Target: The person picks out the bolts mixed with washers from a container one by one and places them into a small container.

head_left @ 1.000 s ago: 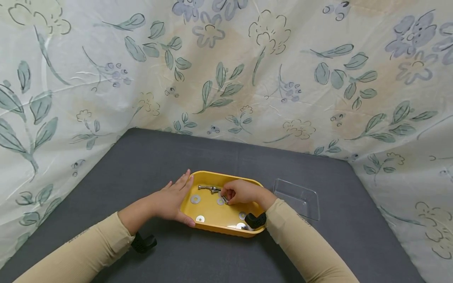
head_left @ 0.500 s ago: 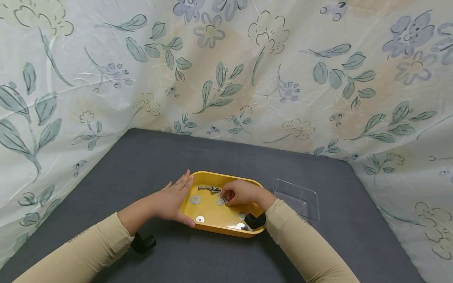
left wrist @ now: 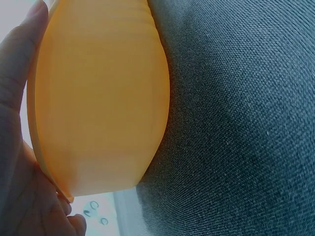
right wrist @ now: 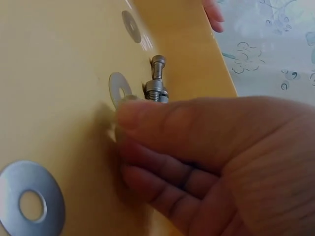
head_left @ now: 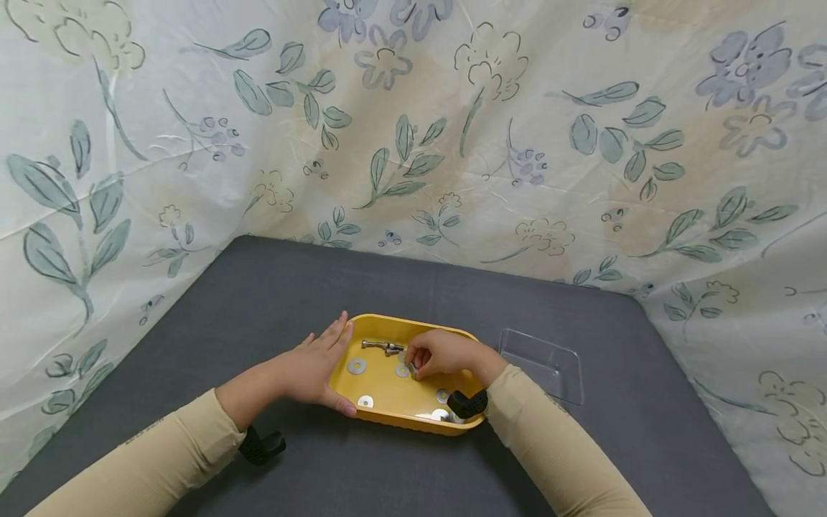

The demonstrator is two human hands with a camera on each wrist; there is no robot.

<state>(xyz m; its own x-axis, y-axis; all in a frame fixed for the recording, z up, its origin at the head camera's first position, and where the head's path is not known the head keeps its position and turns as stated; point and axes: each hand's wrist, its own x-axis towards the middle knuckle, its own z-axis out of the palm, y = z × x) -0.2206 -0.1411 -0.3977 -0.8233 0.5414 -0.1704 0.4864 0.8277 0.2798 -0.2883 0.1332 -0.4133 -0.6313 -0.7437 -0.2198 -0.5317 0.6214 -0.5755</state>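
Observation:
A yellow plastic bin (head_left: 381, 411) lies before me with several bolts (head_left: 382, 346) and flat washers (head_left: 357, 365) on its floor. My left hand (head_left: 313, 370) rests along the bin's left end, fingers extended at the rim and thumb at the near edge; the left wrist view has the bin's outer wall (left wrist: 98, 98) beside it. Inside the bin, my right hand (head_left: 446, 352) pinches a small metal piece between thumb and forefinger. In the right wrist view it looks like a washer (right wrist: 118, 133), seen edge-on and mostly covered by the thumb. Another washer (right wrist: 118, 88) lies just beyond the fingertips.
To the right of the bin stands a clear plastic tray (head_left: 549, 366), partly behind the right forearm. The dark grey table (head_left: 291, 280) ends at a floral curtain (head_left: 413, 143) at the back and sides. More washers (head_left: 441, 414) lie near the bin's right end.
The metal piece between my right fingertips has turned and drawn in closer to the fingers. My right hand has shifted very slightly; my left hand keeps its place on the bin.

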